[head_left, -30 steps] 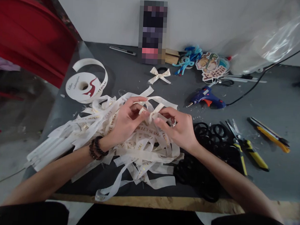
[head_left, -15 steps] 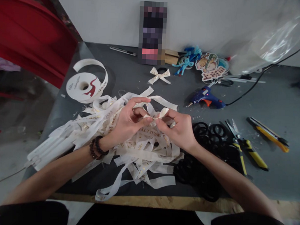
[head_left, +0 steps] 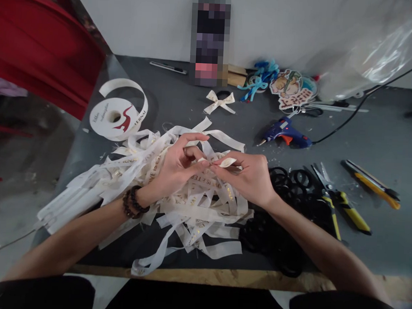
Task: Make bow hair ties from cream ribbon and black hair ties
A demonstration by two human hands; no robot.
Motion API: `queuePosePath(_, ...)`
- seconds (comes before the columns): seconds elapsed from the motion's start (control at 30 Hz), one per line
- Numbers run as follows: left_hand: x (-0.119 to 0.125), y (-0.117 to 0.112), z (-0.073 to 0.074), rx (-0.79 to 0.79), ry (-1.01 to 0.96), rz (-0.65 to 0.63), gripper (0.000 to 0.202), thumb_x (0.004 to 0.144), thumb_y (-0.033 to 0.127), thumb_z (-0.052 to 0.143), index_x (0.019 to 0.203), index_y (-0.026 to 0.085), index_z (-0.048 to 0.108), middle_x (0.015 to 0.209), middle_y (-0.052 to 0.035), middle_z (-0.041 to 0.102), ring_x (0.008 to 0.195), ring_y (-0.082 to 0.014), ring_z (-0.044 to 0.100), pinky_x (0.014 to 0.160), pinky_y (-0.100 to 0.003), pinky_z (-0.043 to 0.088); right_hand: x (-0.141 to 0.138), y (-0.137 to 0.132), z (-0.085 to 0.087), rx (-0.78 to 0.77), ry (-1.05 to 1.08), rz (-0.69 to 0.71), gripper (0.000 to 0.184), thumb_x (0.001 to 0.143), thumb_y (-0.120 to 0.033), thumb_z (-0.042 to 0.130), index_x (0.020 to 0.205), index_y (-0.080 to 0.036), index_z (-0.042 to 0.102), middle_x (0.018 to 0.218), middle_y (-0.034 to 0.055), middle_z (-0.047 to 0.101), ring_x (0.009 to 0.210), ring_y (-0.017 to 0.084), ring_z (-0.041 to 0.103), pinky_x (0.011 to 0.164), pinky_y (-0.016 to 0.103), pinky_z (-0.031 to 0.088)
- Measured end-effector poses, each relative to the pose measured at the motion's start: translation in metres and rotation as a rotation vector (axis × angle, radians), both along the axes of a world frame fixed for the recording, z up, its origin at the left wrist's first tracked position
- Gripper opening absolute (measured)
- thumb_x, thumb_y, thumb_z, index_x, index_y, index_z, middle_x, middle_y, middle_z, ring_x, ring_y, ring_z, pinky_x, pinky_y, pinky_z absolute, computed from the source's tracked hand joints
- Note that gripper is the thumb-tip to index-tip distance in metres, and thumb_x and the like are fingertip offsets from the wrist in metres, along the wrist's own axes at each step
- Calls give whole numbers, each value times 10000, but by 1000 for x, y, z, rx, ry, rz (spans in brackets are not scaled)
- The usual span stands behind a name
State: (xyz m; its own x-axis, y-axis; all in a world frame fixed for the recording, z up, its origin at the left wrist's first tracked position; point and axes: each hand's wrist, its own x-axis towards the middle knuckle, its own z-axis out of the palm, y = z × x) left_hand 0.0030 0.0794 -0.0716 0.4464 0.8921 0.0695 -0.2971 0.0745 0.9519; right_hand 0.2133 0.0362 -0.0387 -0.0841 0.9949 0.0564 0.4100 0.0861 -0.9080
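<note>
Over a heap of cut ribbon strips (head_left: 203, 213), my two hands meet at a small cream ribbon (head_left: 228, 162). My right hand (head_left: 249, 177) pinches it between thumb and fingers, and a folded loop shows above the thumb. The thumb and a finger of my left hand (head_left: 180, 164) are closed on the ribbon's other side; most of that part is hidden by the fingers. Beyond the hands lies a ribbon bow (head_left: 220, 102) with a black hair tie. Black hair ties (head_left: 281, 221) are piled beside my right forearm.
A ribbon spool (head_left: 108, 118) lies at the left, near a white power strip (head_left: 70, 203). At the right are a blue glue gun (head_left: 285, 132) with a black cord, yellow-handled scissors (head_left: 348, 211) and a yellow cutter (head_left: 375, 184). A slim cutter (head_left: 168, 67) lies by the wall.
The ribbon loop between my hands has turned and flattened toward my right hand. My right hand has shifted slightly to the right; my left hand has barely moved.
</note>
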Motion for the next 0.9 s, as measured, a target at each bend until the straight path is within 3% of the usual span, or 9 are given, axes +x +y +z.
queuePosePath(0.2,0,2,-5,-81,-75,-30,559,857,275,894,1346,292,625,721,40,682,679,-140,638,604,-242,487,3,8,-6,-194,366,126,182,818,-384,900,867,-231,814,777,9,791,675,148,673,635,288,534)
queuePosePath(0.37,-1,2,-2,-175,-84,-94,504,882,343,873,1322,263,639,700,46,665,636,-125,619,595,-234,492,0,8,-13,-332,547,81,240,775,-424,928,878,-236,819,764,0,776,647,143,679,621,284,570)
queuePosePath(0.5,0,2,1,-155,-61,-36,477,911,317,845,1343,257,651,803,24,682,699,-113,627,649,-225,502,-2,5,-20,-257,503,4,264,783,-426,924,937,-234,830,812,15,798,692,157,711,664,290,587)
queuePosePath(0.63,0,2,2,-176,-75,-25,453,949,401,797,1349,263,637,888,-2,695,715,-126,640,673,-260,536,-2,4,-22,-180,459,-62,247,801,-429,911,940,-246,822,775,2,783,670,158,708,660,295,583)
queuePosePath(0.73,0,0,2,-105,-9,-34,541,880,360,873,1355,263,633,868,10,691,666,-104,602,588,-222,490,-3,3,-17,-99,330,-58,254,791,-429,912,930,-240,817,821,11,792,714,164,703,675,295,570)
queuePosePath(0.9,1,-3,1,-5,36,72,547,862,288,890,1327,275,603,898,2,758,599,-89,585,491,-197,423,-5,-1,-10,-33,163,-19,235,833,-435,860,969,-251,804,873,3,793,730,156,680,674,292,541)
